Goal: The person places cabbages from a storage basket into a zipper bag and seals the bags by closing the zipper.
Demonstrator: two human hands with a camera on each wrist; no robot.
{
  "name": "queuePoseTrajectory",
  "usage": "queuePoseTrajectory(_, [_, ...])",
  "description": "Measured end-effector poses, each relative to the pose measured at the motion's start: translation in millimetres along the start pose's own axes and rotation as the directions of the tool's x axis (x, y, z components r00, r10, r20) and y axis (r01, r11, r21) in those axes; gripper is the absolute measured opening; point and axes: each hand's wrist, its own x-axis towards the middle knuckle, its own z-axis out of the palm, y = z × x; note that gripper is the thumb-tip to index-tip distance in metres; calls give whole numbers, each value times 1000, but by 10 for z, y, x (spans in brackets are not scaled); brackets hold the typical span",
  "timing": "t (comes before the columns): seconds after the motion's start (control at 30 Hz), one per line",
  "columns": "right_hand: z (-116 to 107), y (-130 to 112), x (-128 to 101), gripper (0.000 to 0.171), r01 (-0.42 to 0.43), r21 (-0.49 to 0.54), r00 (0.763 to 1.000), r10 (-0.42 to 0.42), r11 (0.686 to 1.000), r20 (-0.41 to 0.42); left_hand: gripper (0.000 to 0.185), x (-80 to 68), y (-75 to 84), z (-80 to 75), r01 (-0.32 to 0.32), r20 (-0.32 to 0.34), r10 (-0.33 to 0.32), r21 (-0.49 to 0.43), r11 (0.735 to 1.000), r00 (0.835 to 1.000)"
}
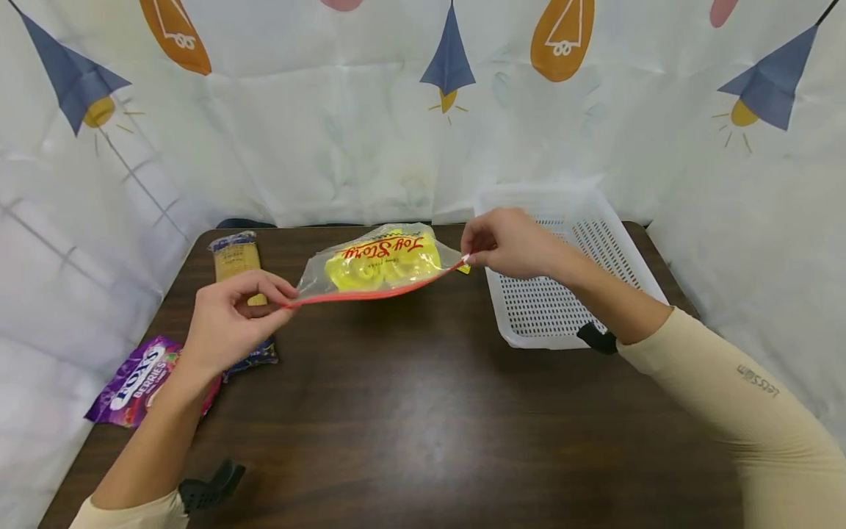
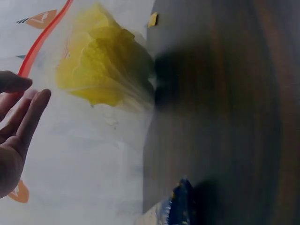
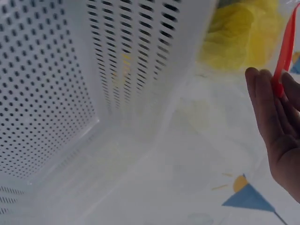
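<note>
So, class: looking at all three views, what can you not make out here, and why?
- Blue-and-yellow packet: head view, print too small; left hand covers its middle.
- Clear bag: small print under the red lettering, too small.
- Purple sweet bag: partly behind the left forearm.
- White basket: near corner behind the right hand and forearm.

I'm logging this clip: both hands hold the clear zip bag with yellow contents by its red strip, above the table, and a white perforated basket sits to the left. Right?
Not quite. The white perforated basket sits on the right side, by the right hand, as the head view shows. The rest holds.
</note>
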Motion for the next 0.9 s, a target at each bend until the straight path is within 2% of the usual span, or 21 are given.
queuePoseTrajectory(0.07, [91, 13, -81, 7, 26, -64, 999, -24, 998, 31, 28, -107, 0, 21, -32, 68, 25, 114, 993, 997])
queuePoseTrajectory(0.23, [322, 9, -219, 18, 106, -207, 988, -80, 972, 131, 41, -301, -7, 144, -89, 223, 28, 270, 959, 975])
queuePoseTrajectory(0.33, [432, -32, -251, 20, 154, -280, 974, -99, 948, 202, 39, -383, -1, 212, -109, 333, -14, 346, 932, 943])
queuePoseTrajectory(0.43, [526, -64, -246, 22, 178, -336, 965, -97, 925, 245, 37, -433, 5, 261, -124, 432, -67, 398, 909, 900])
queuePoseTrajectory(0.5, [576, -86, -238, 21, 185, -374, 961, -88, 909, 261, 36, -450, 1, 283, -144, 481, -78, 407, 902, 873])
queuePoseTrajectory(0.63, [667, -99, -221, 23, 194, -420, 954, -71, 887, 290, 33, -477, -7, 315, -164, 552, -114, 428, 889, 826])
queuePoseTrajectory(0.77, [717, -93, -226, 26, 212, -418, 951, -88, 883, 297, 26, -495, 58, 329, -167, 592, -194, 500, 850, 782])
queuePoseTrajectory(0.8, [720, -88, -235, 26, 220, -416, 951, -100, 883, 292, 24, -494, 84, 333, -169, 594, -209, 517, 839, 777])
queuePoseTrajectory(0.9, [728, -70, -261, 24, 233, -412, 953, -123, 881, 276, 19, -498, 166, 351, -170, 581, -238, 560, 811, 779])
